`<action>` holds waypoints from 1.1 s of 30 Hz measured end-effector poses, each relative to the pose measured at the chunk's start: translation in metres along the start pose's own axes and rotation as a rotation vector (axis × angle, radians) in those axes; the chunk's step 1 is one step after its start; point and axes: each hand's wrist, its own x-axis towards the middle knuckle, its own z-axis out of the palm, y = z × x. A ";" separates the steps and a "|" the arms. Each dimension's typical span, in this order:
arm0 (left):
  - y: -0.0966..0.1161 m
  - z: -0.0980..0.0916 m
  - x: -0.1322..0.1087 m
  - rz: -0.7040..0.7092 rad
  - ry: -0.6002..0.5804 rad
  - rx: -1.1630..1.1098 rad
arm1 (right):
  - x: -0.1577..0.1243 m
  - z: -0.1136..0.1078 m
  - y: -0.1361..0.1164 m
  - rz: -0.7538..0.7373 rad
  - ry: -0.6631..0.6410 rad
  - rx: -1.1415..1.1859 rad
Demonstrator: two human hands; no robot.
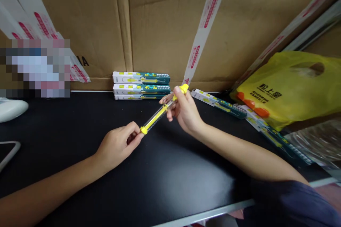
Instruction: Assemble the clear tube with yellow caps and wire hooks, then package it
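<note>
A clear tube with yellow ends and a yellow inner rod (157,116) is held slantwise above the black table (170,173). The fingers of my left hand (119,143) pinch its lower yellow end. Around its upper yellow end, my right hand (185,110) is closed, with thumb on top and other fingers behind the tube. Just behind the tube lies a stack of printed white-and-green boxes (141,87) showing a similar yellow tool. To the right of my right hand lies another such box (220,103).
Tall cardboard (165,25) with white-and-red tape stands behind the table. At right are a yellow plastic bag (293,85), another printed box (277,134) and clear plastic (317,138). A white rounded object (13,109) sits at the left edge.
</note>
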 end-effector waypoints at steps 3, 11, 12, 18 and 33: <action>-0.001 -0.003 0.002 0.110 0.024 0.000 | -0.012 0.009 0.008 0.044 -0.027 0.033; -0.001 0.002 0.000 0.053 0.084 0.073 | -0.049 0.027 0.018 0.246 -0.318 0.164; -0.001 0.003 0.000 0.073 0.067 0.091 | -0.051 0.029 0.017 0.260 -0.346 0.143; 0.002 -0.001 0.004 0.061 0.018 0.170 | -0.006 0.006 -0.009 0.226 -0.265 -0.301; 0.007 -0.002 0.002 0.005 -0.150 0.265 | 0.057 -0.124 -0.042 0.278 -0.104 -1.973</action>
